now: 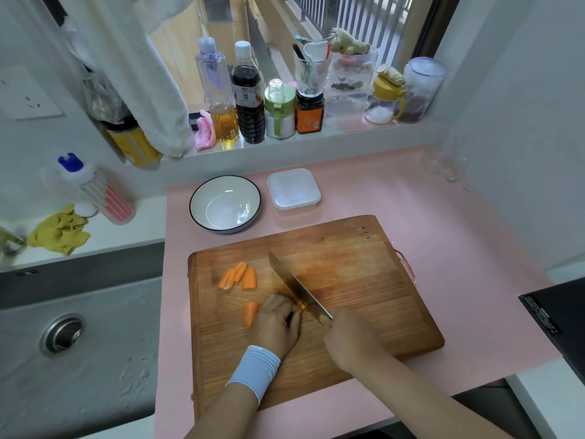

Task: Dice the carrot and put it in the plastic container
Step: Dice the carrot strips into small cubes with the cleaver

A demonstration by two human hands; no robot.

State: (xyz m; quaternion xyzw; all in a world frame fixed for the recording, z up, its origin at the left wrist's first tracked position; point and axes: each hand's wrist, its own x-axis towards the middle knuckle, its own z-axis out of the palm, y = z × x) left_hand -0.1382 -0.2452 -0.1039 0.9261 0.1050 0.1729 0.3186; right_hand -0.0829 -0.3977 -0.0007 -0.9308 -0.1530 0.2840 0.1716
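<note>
On the cutting board, the left hand curled over a carrot piece, holding it down, while the right hand gripped the knife, blade set against that piece. Other carrot chunks lay left of it on the board; the plastic container stood beyond the board on the pink desk, beside a bowl.

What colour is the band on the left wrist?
Light blue, with faint ribbing; the wristband sits just behind the left hand, clearest in the head view.
</note>
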